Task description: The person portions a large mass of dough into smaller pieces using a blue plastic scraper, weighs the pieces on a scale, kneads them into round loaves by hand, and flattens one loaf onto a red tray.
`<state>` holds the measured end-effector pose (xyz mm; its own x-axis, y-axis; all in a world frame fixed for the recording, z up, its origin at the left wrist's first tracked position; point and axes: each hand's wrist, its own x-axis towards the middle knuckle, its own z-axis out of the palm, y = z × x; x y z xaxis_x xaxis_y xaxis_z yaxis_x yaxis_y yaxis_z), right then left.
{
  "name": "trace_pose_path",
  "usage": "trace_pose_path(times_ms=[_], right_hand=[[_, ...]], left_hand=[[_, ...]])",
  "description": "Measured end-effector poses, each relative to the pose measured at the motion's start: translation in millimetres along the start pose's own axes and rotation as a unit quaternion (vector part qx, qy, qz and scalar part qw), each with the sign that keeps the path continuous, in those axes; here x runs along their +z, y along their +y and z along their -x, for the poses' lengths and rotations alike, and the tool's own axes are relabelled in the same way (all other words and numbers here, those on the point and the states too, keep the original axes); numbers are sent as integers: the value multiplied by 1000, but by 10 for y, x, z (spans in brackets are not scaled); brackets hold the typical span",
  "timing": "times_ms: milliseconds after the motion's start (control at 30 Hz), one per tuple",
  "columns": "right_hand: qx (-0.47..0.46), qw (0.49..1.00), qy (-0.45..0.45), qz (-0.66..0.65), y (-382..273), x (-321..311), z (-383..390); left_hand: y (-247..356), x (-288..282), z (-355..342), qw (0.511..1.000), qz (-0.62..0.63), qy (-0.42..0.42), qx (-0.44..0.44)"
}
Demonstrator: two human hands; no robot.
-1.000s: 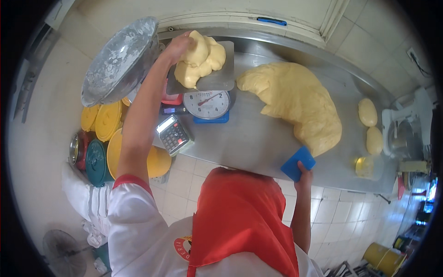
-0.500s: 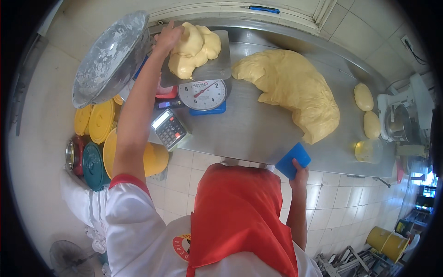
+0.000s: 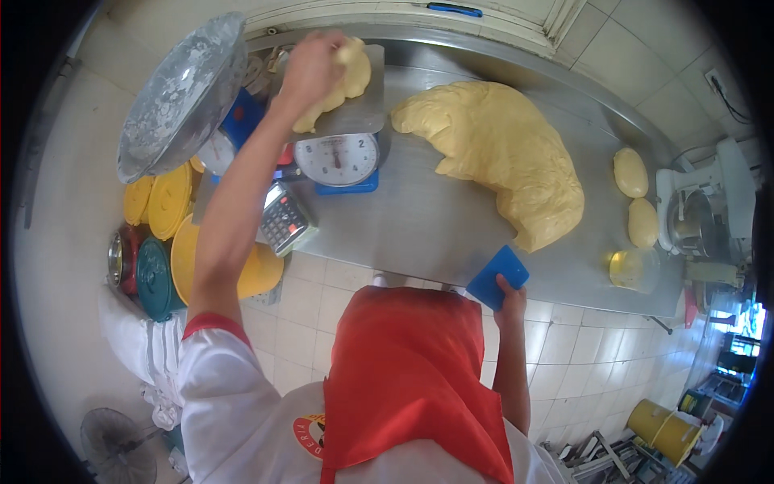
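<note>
My left hand (image 3: 313,68) is at the pale yellow dough piece (image 3: 355,74) on the metal pan (image 3: 367,113) of a dial scale (image 3: 337,159). Its fingers, a little blurred, close on the dough's upper left and hide part of it. In my right hand (image 3: 509,298) is a blue dough scraper (image 3: 497,276), held by one edge just off the table's front edge. A large curved mass of the same dough (image 3: 516,153) lies on the steel table (image 3: 403,218), right of the scale.
A floury metal bowl (image 3: 181,97) tilts at the left, with a calculator (image 3: 286,219) on the table's front left. Two dough loaves (image 3: 630,172), a container of yellow liquid (image 3: 633,269) and a stand mixer (image 3: 697,202) are at the right. Yellow tubs (image 3: 181,262) stand below left.
My left hand has moved right across the dough on the scale and now covers more of it. The scale's needle has swung back. My right hand still holds the scraper in about the same place.
</note>
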<state>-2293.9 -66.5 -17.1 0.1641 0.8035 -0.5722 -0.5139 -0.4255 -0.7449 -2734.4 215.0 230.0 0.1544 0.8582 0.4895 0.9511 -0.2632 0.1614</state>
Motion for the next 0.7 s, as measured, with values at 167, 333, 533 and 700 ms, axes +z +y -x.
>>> trace_pose_path(times_ms=[167, 333, 533, 700], right_hand=[[-91, 975, 79, 189, -356, -10, 44], [-221, 809, 81, 538, -503, 450, 50], [-235, 748, -25, 621, -594, 818, -363], [-211, 688, -72, 691, -413, 1068, -747]], left_hand=[[1714, 262, 735, 955, 261, -84, 116], [2199, 1812, 2033, 888, 194, -413, 52], [2393, 2083, 2297, 910, 184, -346, -134], [2271, 2446, 2502, 898, 303, -295, -121]])
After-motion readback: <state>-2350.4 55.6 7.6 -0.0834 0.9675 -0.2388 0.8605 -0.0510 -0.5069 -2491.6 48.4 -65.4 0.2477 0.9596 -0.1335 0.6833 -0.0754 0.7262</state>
